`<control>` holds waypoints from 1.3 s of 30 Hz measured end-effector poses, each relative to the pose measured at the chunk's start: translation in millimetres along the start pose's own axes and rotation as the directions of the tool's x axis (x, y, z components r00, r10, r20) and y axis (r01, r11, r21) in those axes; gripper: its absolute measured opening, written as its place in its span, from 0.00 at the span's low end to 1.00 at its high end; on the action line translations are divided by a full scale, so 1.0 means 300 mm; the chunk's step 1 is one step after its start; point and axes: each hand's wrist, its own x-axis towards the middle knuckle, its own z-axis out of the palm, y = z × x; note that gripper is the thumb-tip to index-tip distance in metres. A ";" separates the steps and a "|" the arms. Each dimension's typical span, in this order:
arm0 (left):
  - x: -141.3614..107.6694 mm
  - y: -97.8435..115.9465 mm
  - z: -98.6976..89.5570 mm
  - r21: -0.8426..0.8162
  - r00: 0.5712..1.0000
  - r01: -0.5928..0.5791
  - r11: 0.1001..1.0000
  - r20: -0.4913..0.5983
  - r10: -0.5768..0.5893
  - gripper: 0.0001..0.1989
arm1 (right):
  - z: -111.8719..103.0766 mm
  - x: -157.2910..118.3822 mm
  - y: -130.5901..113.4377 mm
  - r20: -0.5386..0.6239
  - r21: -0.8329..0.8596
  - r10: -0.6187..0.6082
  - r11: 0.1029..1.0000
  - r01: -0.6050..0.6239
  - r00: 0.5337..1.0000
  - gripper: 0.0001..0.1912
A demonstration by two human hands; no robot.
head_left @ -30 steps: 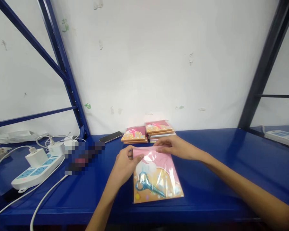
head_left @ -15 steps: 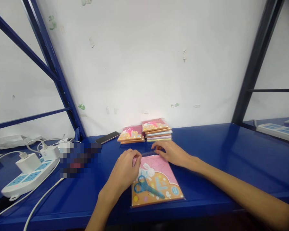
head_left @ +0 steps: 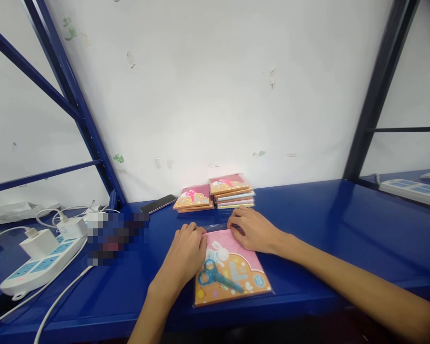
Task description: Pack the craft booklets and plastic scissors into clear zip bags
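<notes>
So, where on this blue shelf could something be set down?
Most bare blue metal shelf lies right of the right hand and the stacked pink-orange packets. A smaller patch sits between the white cable and left forearm. Crowded: around the white power strip, and the plastic-wrapped scissors packet under both hands.

Scuffed white wall (head_left: 208, 95) behind blue steel rack upright (head_left: 69, 114), glossy blue shelf (head_left: 308, 229).
</notes>
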 end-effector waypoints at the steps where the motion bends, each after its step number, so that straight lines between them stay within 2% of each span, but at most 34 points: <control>1: 0.001 0.000 0.001 0.010 1.000 0.001 1.000 0.001 -0.001 0.18 | -0.001 -0.001 -0.001 -0.004 -0.008 0.006 1.000 -0.006 1.000 0.11; 14: 0.010 0.015 0.019 0.138 1.000 0.009 0.990 0.000 -0.009 0.16 | 0.006 -0.010 -0.019 0.019 -0.137 0.008 0.991 -0.006 1.000 0.09; 26: 0.014 0.030 0.028 0.224 0.999 0.026 0.974 0.020 -0.031 0.15 | 0.007 -0.004 -0.032 0.060 -0.163 0.020 0.986 -0.010 0.998 0.11; 35: 0.012 0.020 0.009 0.148 1.000 0.025 0.989 0.015 -0.027 0.14 | 0.001 -0.010 -0.040 0.039 -0.173 0.075 0.983 -0.067 0.996 0.11; 39: 0.008 -0.008 -0.003 0.073 1.000 0.016 0.997 0.019 -0.017 0.16 | -0.006 -0.010 -0.024 0.033 -0.028 0.158 0.987 -0.157 0.987 0.13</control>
